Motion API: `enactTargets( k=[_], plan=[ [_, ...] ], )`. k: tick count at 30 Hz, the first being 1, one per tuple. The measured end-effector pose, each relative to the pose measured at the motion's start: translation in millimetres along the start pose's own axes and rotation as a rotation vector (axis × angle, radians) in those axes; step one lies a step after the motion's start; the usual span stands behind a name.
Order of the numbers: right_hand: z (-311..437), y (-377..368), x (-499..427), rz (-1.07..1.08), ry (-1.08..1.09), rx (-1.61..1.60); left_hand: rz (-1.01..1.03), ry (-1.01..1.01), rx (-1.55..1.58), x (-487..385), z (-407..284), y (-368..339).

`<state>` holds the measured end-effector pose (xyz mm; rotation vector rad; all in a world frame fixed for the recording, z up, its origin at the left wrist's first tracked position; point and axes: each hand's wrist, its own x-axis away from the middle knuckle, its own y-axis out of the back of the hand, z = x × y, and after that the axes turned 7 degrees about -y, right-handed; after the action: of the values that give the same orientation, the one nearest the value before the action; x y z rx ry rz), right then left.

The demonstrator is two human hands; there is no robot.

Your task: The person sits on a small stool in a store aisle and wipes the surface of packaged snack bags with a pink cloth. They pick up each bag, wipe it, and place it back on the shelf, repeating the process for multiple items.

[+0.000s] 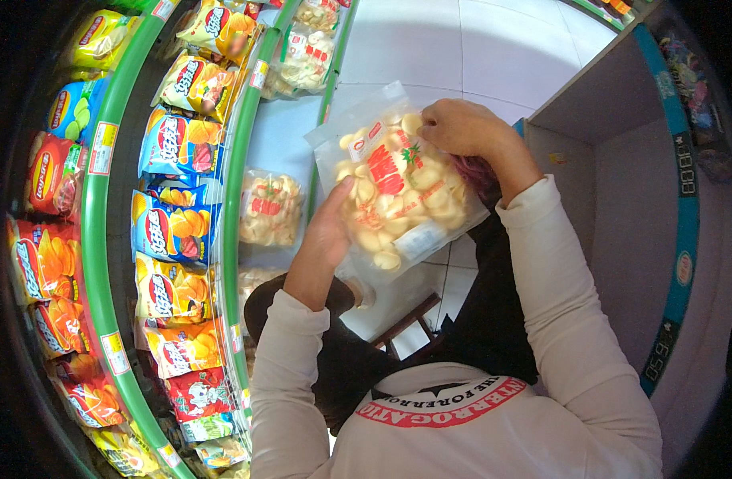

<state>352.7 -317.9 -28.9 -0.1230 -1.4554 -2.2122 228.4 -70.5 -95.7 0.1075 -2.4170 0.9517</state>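
Between my two hands is a clear plastic bag of pale yellow, round puffed snacks (402, 191), with red writing on its front. My left hand (330, 227) grips the bag's left side, its thumb lying on the front. At the bag's upper right, my right hand (461, 129) has its fingers bent against the edge. A dark reddish cloth or item (476, 173), partly hidden, shows below my right wrist. A similar bag of snacks (271, 208) lies on the lowest shelf, left of my left hand.
Green-edged shelves (237, 167) with chip bags (173, 224) stand at the left. Two more clear snack bags (306, 57) lie farther up the low shelf. At the right is a grey cabinet with a teal edge (688, 239). Part of a dark wooden stool (411, 320) shows below.
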Motion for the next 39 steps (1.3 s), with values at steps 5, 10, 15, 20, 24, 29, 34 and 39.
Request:
enactTargets(
  k=[5, 10, 15, 20, 24, 29, 34, 39],
  plan=[
    [1, 2, 2, -0.003, -0.001, -0.008, -0.022, -0.052, -0.035, 3, 3, -2],
    [3, 1, 0, -0.121, -0.062, -0.023, -0.256, -0.293, -0.438, -4, -19, -7],
    [5, -2, -4, -0.152, -0.085, -0.004, -0.177, -0.705, -0.873, -8, -75, -10],
    [12, -8, -3, -0.122, -0.039, -0.026, -0.271, -0.674, -1.086, 13, -72, 34],
    [31, -33, -2, 0.009, 0.027, 0.101, -0.407, -0.784, -0.813, 24, -32, 92],
    [52, -91, -12, 0.244, 0.136, 0.280, -0.707, -0.886, -0.658, 41, 11, 134],
    [63, -153, -35, 0.329, 0.233, 0.157, -0.938, -0.888, -0.725, 37, 18, 182],
    [81, -225, -54, 0.475, 0.170, -0.008, -1.028, -0.903, -0.843, 27, 27, 221]
  ],
)
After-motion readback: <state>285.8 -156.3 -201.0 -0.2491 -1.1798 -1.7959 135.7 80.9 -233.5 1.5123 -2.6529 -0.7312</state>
